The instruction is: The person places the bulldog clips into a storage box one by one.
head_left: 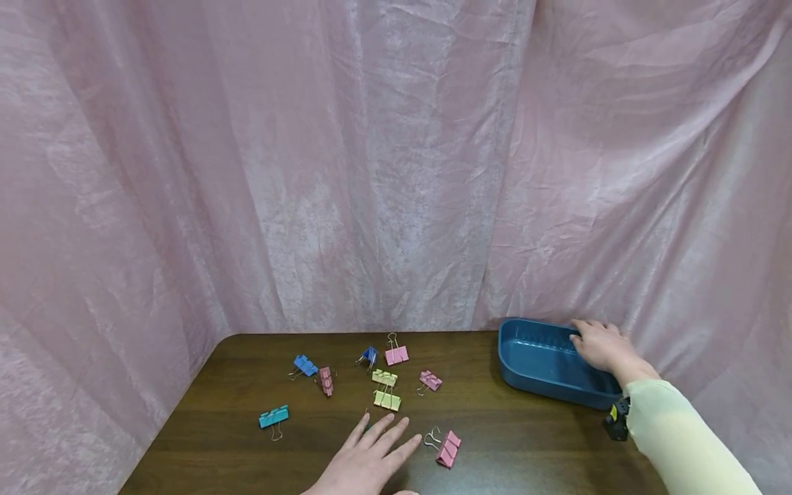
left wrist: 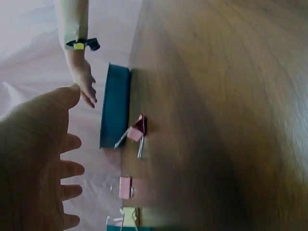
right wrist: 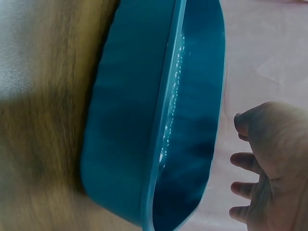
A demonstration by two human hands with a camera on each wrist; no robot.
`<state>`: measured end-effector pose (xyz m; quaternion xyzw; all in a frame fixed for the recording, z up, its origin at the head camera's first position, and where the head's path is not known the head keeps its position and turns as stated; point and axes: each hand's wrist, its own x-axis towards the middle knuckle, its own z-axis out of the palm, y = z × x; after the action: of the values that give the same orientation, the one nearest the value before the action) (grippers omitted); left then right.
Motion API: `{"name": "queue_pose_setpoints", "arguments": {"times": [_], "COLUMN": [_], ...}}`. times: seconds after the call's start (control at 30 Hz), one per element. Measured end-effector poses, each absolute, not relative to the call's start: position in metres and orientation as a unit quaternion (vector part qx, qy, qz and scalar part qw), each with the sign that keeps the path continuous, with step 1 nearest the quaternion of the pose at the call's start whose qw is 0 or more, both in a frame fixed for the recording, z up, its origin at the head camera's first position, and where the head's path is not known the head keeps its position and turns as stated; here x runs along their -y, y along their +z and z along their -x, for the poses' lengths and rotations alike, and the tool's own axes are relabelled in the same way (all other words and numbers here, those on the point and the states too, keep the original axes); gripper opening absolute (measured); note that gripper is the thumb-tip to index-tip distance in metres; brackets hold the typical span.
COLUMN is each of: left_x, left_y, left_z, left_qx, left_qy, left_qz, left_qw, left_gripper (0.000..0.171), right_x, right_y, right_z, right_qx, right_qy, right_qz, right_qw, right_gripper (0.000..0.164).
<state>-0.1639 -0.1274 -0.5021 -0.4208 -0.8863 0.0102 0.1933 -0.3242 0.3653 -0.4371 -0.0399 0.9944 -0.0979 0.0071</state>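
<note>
Nine clips (head_left: 387,401) show plainly on the brown, wood-grained table (head_left: 513,447) in the head view: three pink, two blue, two yellow, one red, one teal, with prism-shaped bodies and thin wire handles. A dark green bit (head_left: 368,427) pokes out among the fingers of the left hand (head_left: 366,459), mostly hidden. That hand is spread wide and holds nothing; the lower edge cuts off its wrist and most of its thumb. The right hand (head_left: 605,349), loosely open and gripping nothing, is at the right end of a blue tray (head_left: 544,392), hiding part of its rim. The tray is a smooth, round-cornered rectangle, right of the clips. A pale sleeve (head_left: 687,440) meets a black wrist device (head_left: 617,418). Behind hangs a crushed, shiny pink curtain (head_left: 396,165).

From the left wrist, things look soft and blurred; the left hand's straight fingers hold nothing. A pink clip overlaps the tray's side, while a yellow clip and a teal piece (left wrist: 130,228) are cut off below.

From the right wrist, the tray's upper end is cropped, glints dot its inner wall, and a gap shows between rim and fingertips.
</note>
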Motion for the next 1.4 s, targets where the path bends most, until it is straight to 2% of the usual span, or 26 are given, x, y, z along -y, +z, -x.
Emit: {"name": "queue_pose_setpoints", "arguments": {"times": [0.17,0.43,0.77,1.03,1.4], "left_x": [0.118,0.109,0.109,0.110,0.117], "left_y": [-0.503,-0.499,-0.500,-0.502,-0.503], "left_z": [0.163,0.165,0.165,0.166,0.165], "left_qx": [0.878,0.884,0.885,0.897,0.901], "left_qy": [0.023,0.008,0.019,-0.006,-0.016], "left_qz": [0.443,0.450,0.444,0.426,0.410], "left_qw": [0.178,0.125,0.139,0.116,0.139], "left_gripper": [0.078,0.075,0.082,0.064,0.067], "right_x": [-0.364,-0.360,-0.359,-0.364,-0.365], "right_y": [-0.440,-0.445,-0.448,-0.449,-0.442], "right_z": [0.330,0.337,0.342,0.341,0.338], "right_qx": [-0.994,-0.995,-0.994,-0.993,-0.993], "right_qy": [-0.101,-0.086,-0.092,-0.086,-0.072], "right_qz": [0.036,0.045,0.031,0.027,0.057], "right_qw": [0.007,0.010,0.054,0.074,0.071], "right_gripper": [0.053,0.050,0.053,0.053,0.051]}}
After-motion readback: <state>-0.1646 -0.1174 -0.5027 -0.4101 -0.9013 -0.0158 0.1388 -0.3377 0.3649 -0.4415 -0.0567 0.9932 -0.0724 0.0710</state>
